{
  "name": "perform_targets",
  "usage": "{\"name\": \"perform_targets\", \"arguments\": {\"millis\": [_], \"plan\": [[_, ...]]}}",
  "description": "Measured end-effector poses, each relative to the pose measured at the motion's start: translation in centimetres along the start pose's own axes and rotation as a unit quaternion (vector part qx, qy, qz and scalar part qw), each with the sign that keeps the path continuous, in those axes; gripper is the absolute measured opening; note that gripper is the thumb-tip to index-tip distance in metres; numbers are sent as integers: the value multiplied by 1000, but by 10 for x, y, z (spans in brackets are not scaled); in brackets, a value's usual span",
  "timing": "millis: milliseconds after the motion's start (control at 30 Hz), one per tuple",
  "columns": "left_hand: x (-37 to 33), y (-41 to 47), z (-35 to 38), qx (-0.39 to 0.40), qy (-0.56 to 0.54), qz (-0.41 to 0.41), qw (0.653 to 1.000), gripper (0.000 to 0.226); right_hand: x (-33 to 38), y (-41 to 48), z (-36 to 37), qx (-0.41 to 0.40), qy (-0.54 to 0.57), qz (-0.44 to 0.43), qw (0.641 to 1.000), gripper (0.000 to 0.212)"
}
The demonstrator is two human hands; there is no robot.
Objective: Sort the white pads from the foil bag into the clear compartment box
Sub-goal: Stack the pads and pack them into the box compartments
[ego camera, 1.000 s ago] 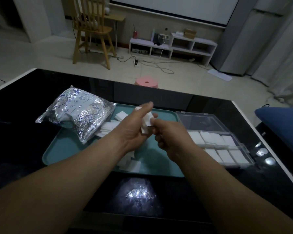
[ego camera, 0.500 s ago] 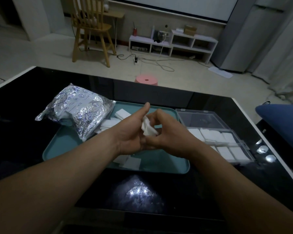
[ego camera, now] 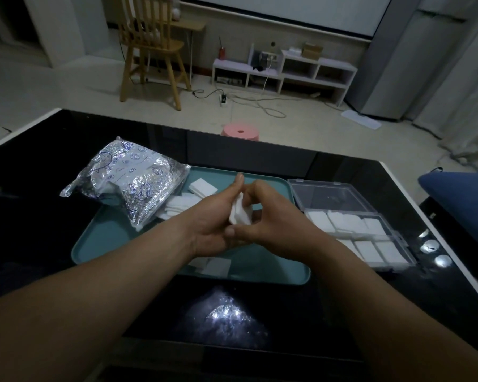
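Above tray (ego camera: 100, 244), L hand (ego camera: 213, 216) & R hand (ego camera: 276, 219) both pinched shut on white pad (ego camera: 239, 212) btwn them.

Two bare forearms, left hand (ego camera: 213, 216) and right hand (ego camera: 276, 216) ungloved (no sleeves, rings or watch).

A home living room: wooden chair (ego camera: 149, 48), low shelf (ego camera: 284, 70) (projector screen (ego camera: 282, 9) above).

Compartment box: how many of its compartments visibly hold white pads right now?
6 in the compartment box: three in the far row and three in the near row. The right hand covers the near-left one partly; further compartments may be hidden.
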State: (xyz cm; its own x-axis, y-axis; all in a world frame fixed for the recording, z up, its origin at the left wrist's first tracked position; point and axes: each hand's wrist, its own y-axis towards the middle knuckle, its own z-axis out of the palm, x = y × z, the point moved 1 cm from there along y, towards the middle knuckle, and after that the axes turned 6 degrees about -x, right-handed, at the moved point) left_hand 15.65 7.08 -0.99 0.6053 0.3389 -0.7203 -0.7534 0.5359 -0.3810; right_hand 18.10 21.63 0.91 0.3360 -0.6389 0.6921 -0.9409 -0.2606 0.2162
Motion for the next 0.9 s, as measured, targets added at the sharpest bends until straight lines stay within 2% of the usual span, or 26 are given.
{"name": "perform_targets", "arguments": {"millis": [133,267,533,667,767,900], "plan": [[1,0,-3,7,-8,-6,1000,58,1,0,0,-15,-17,-2,1000,46],[-1,-2,-4,5,-34,-7,999,49,4,-3,-6,-16,-1,4,1000,47],[-3,-5,-3,-38,-65,-9,997,52,4,-7,-8,-29,-68,14,997,15],[-3,-8,-2,-42,-84,-13,996,52,5,-5,-7,-129,-120,20,984,14],[-4,-12,1,-62,-68,-9,996,43,4,-2,-13,-205,-134,38,969,14],[-4,-12,3,-112,-72,6,991,35,8,-4,-6,-197,-209,-7,958,21]]}}
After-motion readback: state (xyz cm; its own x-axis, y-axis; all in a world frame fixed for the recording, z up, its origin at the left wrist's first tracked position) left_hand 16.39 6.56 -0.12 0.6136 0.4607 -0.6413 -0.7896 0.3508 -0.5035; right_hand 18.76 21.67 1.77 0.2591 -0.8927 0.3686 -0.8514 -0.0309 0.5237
